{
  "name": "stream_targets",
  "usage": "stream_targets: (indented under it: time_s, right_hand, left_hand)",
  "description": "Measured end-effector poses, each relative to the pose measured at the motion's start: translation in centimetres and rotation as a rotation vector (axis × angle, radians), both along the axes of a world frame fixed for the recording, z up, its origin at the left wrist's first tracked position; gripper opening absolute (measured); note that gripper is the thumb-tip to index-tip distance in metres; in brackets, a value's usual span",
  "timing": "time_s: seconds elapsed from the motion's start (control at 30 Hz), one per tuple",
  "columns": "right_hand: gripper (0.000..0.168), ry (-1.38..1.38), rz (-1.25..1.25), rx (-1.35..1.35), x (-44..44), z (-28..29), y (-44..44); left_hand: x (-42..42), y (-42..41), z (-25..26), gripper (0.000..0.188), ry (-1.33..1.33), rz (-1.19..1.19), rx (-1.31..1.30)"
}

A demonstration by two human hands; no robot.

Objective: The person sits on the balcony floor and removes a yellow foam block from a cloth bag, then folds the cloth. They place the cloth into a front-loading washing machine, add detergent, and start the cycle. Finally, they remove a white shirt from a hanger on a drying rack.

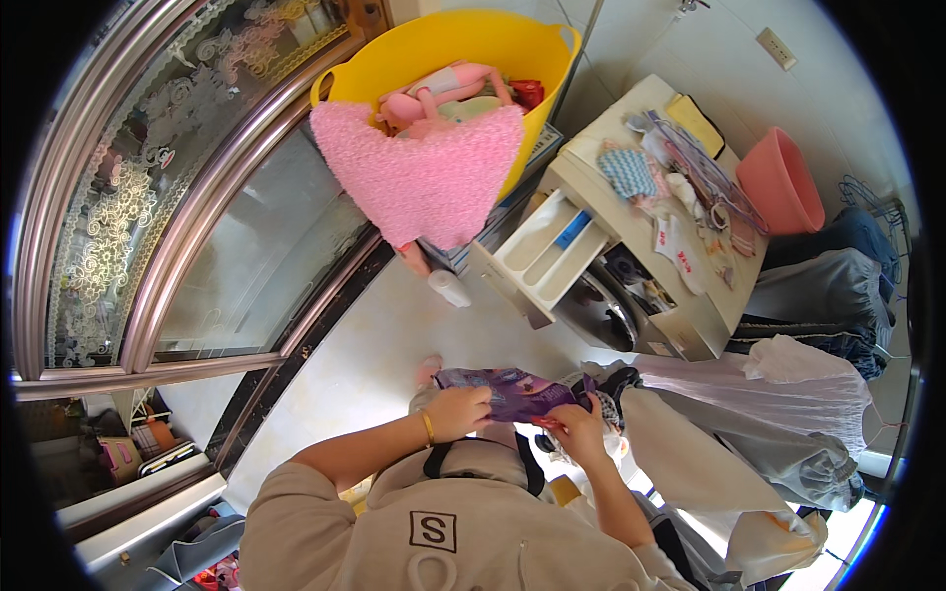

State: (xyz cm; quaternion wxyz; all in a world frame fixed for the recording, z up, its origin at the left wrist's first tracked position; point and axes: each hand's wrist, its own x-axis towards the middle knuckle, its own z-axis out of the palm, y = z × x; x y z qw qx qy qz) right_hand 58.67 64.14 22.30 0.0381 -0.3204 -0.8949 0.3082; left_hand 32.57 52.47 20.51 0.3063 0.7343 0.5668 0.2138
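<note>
A purple printed plastic pouch (pixel 526 393) lies stretched between my two hands, in front of my waist. My left hand (pixel 457 415) grips its left end and wears a yellow bangle at the wrist. At the other end, my right hand (pixel 578 430) pinches the pouch near its corner. Whether the pouch is unsealed cannot be told. Beyond it stands a washing machine (pixel 591 166) with its detergent drawer (pixel 511 289) pulled out. The drawer has pale compartments and a blue insert (pixel 573 230). Below the drawer is the machine's dark round door (pixel 602 310).
A yellow tub (pixel 443 37) holds dolls under a pink fluffy cloth (pixel 436 173). On the washer lie socks (pixel 676 251), hangers (pixel 684 162) and a pink basin (pixel 783 185). Clothes (pixel 739 436) hang close on my right. Sliding glass doors (pixel 259 251) stand left; a white bottle (pixel 448 288) is on the floor.
</note>
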Motion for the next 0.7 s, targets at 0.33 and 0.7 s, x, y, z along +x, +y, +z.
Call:
stream_targets:
  time_s: [0.33, 0.7]
  right_hand:
    - [0.021, -0.183, 0.155, 0.065, -23.4, -8.0, -5.0]
    - [0.031, 0.164, -0.42, -0.319, -31.2, -14.4, -2.1]
  left_hand:
    - [-21.3, -4.4, -7.3, 0.015, 0.227, 0.308, 0.013]
    - [-27.5, 2.7, -9.9, 0.047, 0.319, 0.528, -0.054]
